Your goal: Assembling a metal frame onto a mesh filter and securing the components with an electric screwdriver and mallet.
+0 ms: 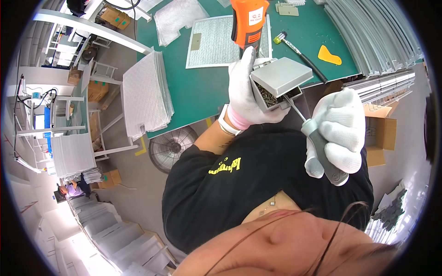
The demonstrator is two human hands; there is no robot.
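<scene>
My left hand [242, 87], in a white glove with a grey thumb tip, is closed around a small grey box [278, 105] at the near edge of the bench. Its grey lid [283, 76] is tilted up, and many small metal pieces [265, 96] show inside. Right behind my thumb is an orange and black power tool [249, 26]; whether it joins the box I cannot tell. My gloved right hand [341, 131] grips the dark grey handle of a screwdriver [322, 148]. Its thin shaft reaches left to the box, the tip hidden at the lid's edge.
On the green bench [195, 94] lie a framed mesh panel [209, 43], a hammer [299, 53] and a yellow scraper [329, 55]. Stacked mesh sheets [147, 94] stand left, metal strips [373, 34] right. A floor fan [172, 146] and cardboard box [381, 138] stand below.
</scene>
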